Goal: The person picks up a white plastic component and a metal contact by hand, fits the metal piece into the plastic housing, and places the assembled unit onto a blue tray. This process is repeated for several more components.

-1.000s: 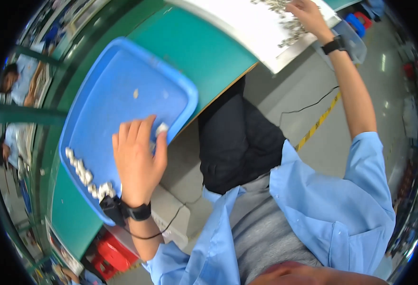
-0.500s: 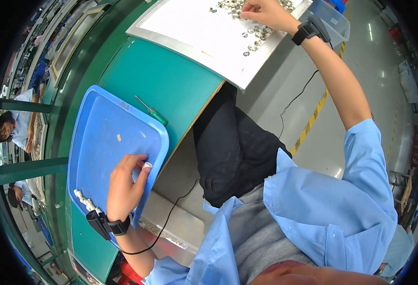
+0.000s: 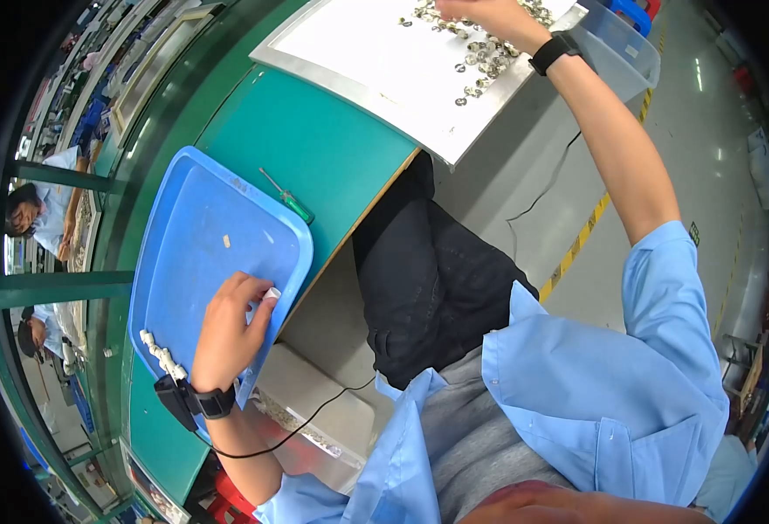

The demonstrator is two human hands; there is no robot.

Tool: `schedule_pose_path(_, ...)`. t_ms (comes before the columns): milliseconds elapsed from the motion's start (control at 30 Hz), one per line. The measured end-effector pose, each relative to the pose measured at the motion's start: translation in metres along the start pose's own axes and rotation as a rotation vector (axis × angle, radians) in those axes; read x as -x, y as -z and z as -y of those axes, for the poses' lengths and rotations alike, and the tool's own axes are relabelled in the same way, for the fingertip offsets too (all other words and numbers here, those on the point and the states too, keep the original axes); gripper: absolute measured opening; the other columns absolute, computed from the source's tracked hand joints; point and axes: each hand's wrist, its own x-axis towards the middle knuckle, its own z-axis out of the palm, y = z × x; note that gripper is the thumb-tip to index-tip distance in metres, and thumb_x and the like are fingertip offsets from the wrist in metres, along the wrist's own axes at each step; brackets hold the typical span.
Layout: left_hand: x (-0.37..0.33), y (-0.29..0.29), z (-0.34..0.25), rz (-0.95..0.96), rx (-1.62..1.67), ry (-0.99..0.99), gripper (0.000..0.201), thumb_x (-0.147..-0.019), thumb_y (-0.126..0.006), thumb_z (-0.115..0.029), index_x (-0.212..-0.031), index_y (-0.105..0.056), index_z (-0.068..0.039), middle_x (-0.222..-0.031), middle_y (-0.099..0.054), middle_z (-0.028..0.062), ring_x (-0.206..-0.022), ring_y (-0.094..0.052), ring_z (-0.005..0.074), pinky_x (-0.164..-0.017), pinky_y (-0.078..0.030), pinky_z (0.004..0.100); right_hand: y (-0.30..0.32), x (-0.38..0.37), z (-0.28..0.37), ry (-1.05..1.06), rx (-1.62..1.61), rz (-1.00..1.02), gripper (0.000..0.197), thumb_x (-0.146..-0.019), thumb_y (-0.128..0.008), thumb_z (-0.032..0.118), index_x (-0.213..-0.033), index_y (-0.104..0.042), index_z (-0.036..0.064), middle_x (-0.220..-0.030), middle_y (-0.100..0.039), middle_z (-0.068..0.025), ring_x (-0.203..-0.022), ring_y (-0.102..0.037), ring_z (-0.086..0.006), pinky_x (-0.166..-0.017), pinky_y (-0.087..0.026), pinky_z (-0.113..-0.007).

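Observation:
My left hand (image 3: 231,330) is over the blue tray (image 3: 300,229), its thumb and fingers closed on a small white cylindrical piece (image 3: 272,293). Nearer my wrist, several white pieces (image 3: 164,356) lie in a row along the tray's side. My right hand (image 3: 493,19) reaches to the small round metal-and-white parts (image 3: 489,59), which lie scattered on a white board (image 3: 349,52) with a metal rim. The upper picture edge cuts off most of its fingers, so whether they hold anything is hidden.
A green-handled screwdriver (image 3: 295,207) lies on the green table (image 3: 349,140) between tray and board. A clear plastic bin (image 3: 616,52) stands beyond the board's right side. Below the table edge is another container (image 3: 314,397). A black cable (image 3: 306,424) runs from my left wrist strap.
My right hand has shifted up toward the picture's upper edge, and its fingertips have left the view. My left hand still holds the white piece over the tray. The view has tilted slightly.

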Motion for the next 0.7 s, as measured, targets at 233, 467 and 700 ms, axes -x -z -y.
schedule_pose_path(233, 0.006, -0.007, 0.005, -0.024, -0.026, -0.001, 0.018, -0.089, -0.066, -0.003, -0.105, -0.064, 0.003, -0.092, -0.063, 0.0145, -0.081, -0.063, 0.0286, -0.074, -0.05, 0.0354, -0.013, -0.01, -0.002, -0.031, 0.005, -0.048, 0.023, -0.089, -0.063, 0.021, -0.092, -0.073, 0.0007, -0.086, -0.074, -0.0124, -0.081, -0.071, -0.0253, -0.073, -0.055, -0.037)
schedule_pose_path(467, 0.008, -0.005, -0.004, -0.161, 0.013, -0.005, 0.017, -0.087, -0.066, -0.002, -0.103, -0.064, 0.003, -0.095, -0.061, 0.016, -0.083, -0.064, 0.0315, -0.076, -0.052, 0.0398, -0.039, -0.045, 0.007, 0.104, 0.338, -0.284, 0.027, -0.089, -0.058, 0.027, -0.09, -0.075, 0.006, -0.093, -0.073, -0.0174, -0.09, -0.068, -0.0397, -0.082, -0.053, -0.046)
schedule_pose_path(700, 0.013, -0.012, 0.001, -0.28, -0.007, 0.004, 0.021, -0.086, -0.065, 0.002, -0.106, -0.065, 0.002, -0.1, -0.058, 0.0142, -0.087, -0.064, 0.0297, -0.076, -0.052, 0.0379, -0.054, -0.05, 0.032, -0.074, 0.638, -0.153, 0.029, -0.091, -0.063, 0.031, -0.096, -0.075, 0.0051, -0.096, -0.073, -0.0198, -0.096, -0.068, -0.0362, -0.085, -0.053, -0.048)
